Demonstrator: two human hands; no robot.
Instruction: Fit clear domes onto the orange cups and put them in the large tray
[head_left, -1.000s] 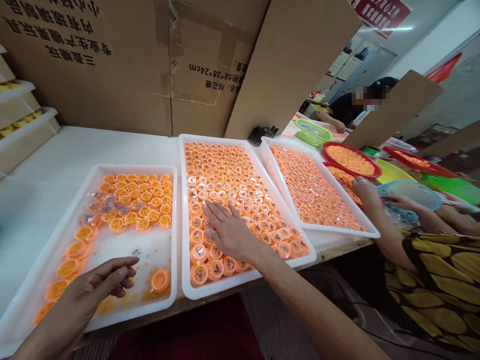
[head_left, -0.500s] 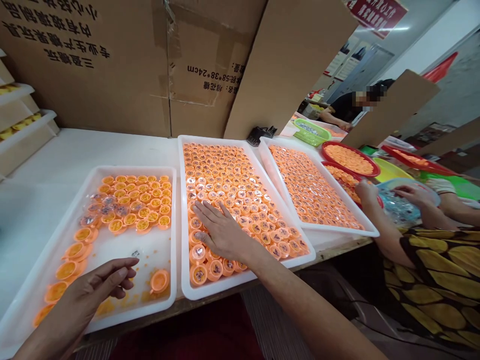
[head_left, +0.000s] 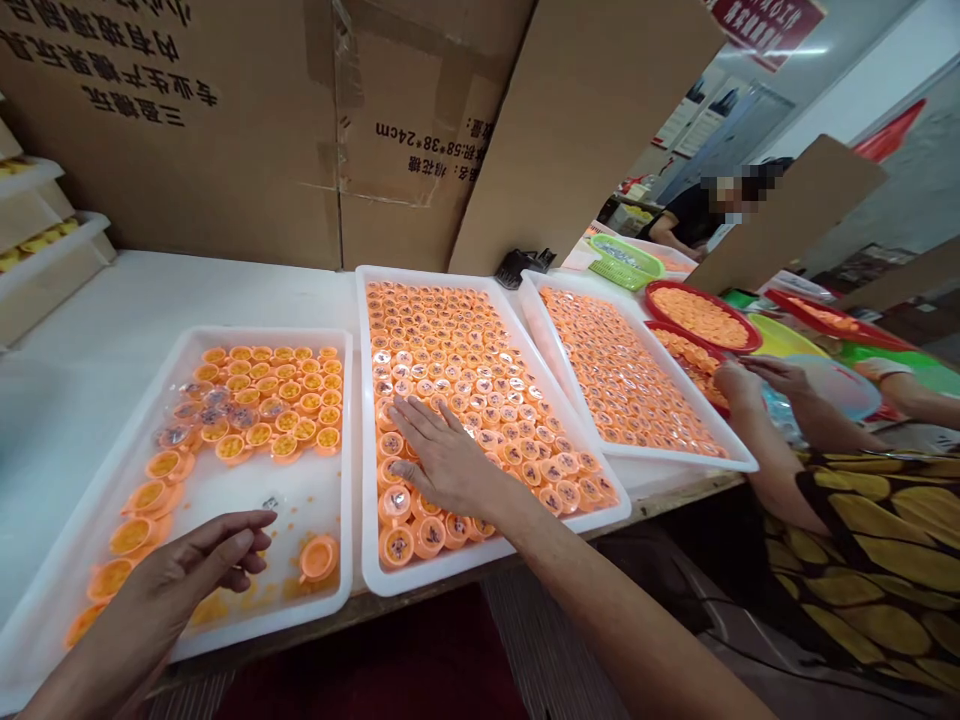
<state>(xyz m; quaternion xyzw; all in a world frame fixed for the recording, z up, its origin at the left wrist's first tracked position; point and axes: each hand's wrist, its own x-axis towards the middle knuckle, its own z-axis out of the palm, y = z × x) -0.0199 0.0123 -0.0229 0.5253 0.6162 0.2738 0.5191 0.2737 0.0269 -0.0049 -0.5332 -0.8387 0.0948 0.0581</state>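
Three white trays (head_left: 347, 450): we counted them side by side, all bearing orange cups (head_left: 431, 537).
Left tray (head_left: 343, 530): we saw five cups down its left side, one alone at the near right (head_left: 318, 558), and a far cluster too crowded to count surely, with yellow bits inside many cups and several clear printed covers (head_left: 217, 405) among them.
Middle tray (head_left: 367, 480): we found its rows of cups, many with printed tops, too dense to count.
Right tray (head_left: 675, 458): we saw it likewise packed with cups.
Left hand (head_left: 225, 550): our fingers were half curled above the left tray, thumb near index; one small printed piece (head_left: 271, 503) showed by the fingertip, and we could not tell whether we held it.
Right hand (head_left: 450, 455): ours lay flat, fingers slightly spread, over the middle tray's cups.
Surface: we had a white tabletop (head_left: 225, 290) with one black object (head_left: 523, 268) at the back.
Room: we had tall cardboard (head_left: 247, 180) ahead, one co-worker in patterned clothing (head_left: 862, 560) at our right, and another in dark clothing (head_left: 679, 222) beyond.
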